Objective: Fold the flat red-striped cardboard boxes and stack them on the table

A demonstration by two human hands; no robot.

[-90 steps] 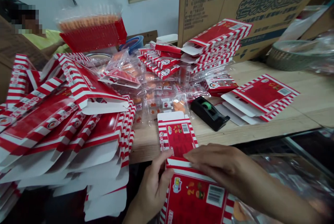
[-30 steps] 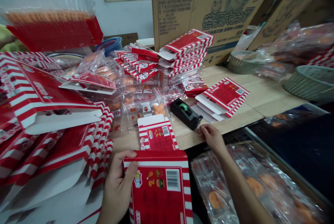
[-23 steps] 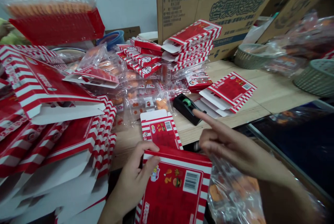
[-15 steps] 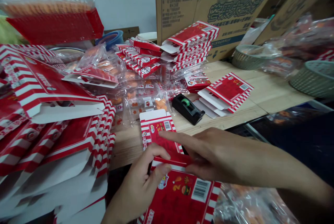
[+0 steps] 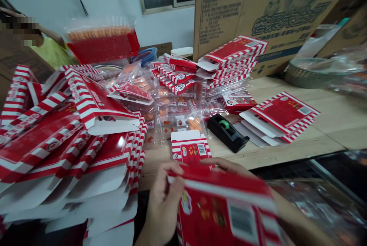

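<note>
My left hand (image 5: 166, 204) is closed on the left top corner of a red-and-white striped carton (image 5: 212, 215), thumb in front. The carton is tilted toward me, its barcode side facing up, somewhat blurred. Behind its top edge lies my right hand (image 5: 226, 164), fingers along the carton's back; its thumb and palm are hidden by the carton. Just beyond my hands another red carton (image 5: 189, 150) lies on the table with its white flap open. A black tape dispenser (image 5: 228, 133) with green tape stands to its right.
Open-flapped cartons (image 5: 109, 154) are piled high at left. Clear snack packets (image 5: 177, 118) lie mid-table, with stacked cartons (image 5: 235, 55) behind. A flat carton pair (image 5: 286, 114) lies right, near a green basket (image 5: 304, 72). A cardboard box (image 5: 223, 20) stands behind. A person in yellow (image 5: 53, 53) is at far left.
The carton has come up over my right hand, which was pointing across its top edge and now sits behind it. The view has shifted left, bringing a person into sight.
</note>
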